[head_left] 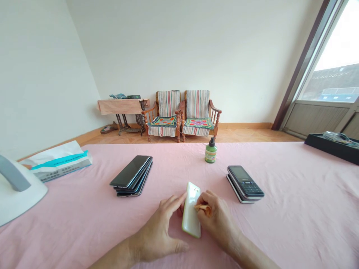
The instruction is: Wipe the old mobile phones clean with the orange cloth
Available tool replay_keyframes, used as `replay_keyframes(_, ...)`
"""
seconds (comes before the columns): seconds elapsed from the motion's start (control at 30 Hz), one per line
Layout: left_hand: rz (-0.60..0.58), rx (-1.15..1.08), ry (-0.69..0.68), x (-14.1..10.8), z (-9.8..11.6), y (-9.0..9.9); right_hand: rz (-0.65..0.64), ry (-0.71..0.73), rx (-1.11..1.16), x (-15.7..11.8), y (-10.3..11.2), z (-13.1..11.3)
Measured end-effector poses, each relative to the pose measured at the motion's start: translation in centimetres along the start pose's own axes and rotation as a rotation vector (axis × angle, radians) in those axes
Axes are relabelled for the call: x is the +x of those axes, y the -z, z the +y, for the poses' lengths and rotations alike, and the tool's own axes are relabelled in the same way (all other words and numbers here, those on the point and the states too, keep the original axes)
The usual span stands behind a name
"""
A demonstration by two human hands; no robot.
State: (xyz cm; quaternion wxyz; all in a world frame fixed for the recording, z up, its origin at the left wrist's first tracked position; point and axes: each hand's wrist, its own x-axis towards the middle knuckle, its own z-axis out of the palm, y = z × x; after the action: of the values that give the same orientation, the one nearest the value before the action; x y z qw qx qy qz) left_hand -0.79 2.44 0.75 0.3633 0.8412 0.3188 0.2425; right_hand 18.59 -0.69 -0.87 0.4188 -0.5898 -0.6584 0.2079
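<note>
A white smartphone [192, 213] with a pale green edge is tilted in front of me, its back with the camera facing up. The fingers of my left hand [159, 228] support it along its left edge, while the thumb is spread apart near its lower end. My right hand [217, 216] is closed around a small crumpled orange-brown cloth [206, 209] pressed against the phone's back. Part of the cloth is hidden inside the fingers.
Several stacked smartphones [133, 173] lie to the left. On the right is a keypad phone [245, 183] atop other phones. A green bottle [211, 151] stands beyond. Tissue pack [61, 164], white appliance [19, 190] and black box [331, 147] sit on the pink cloth [294, 216].
</note>
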Motion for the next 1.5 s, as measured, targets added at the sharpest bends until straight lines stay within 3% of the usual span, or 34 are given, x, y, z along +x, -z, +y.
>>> replay_keyframes(0.23, -0.035, -0.121, -0.09, 0.9, 0.3, 0.7, -0.057, -0.011, 0.061, 0.2, 0.2, 0.1)
replay_keyframes(0.43, -0.023, -0.233, -0.078, 1.5, -0.3, 0.2, -0.054, 0.025, 0.087, 0.3, 0.5, 0.0)
replay_keyframes(0.8, -0.17, -0.37, -0.04, 1.9, -0.4, 0.8, -0.136, 0.101, 0.139, 0.2, 0.7, -0.4)
replay_keyframes(1.07, -0.044, -0.078, -0.022, 1.6, -1.9, 1.2, -0.132, 0.131, 0.135, 0.1, 0.6, -0.4)
replay_keyframes(1.27, -0.084, 0.113, 0.052, 1.3, -2.0, 1.0, -0.138, 0.143, 0.1, -0.1, 0.2, -0.4)
replay_keyframes(1.5, -0.042, 0.23, 0.072, 0.7, -2.7, 0.3, -0.157, 0.118, 0.102, -0.2, 0.4, -0.9)
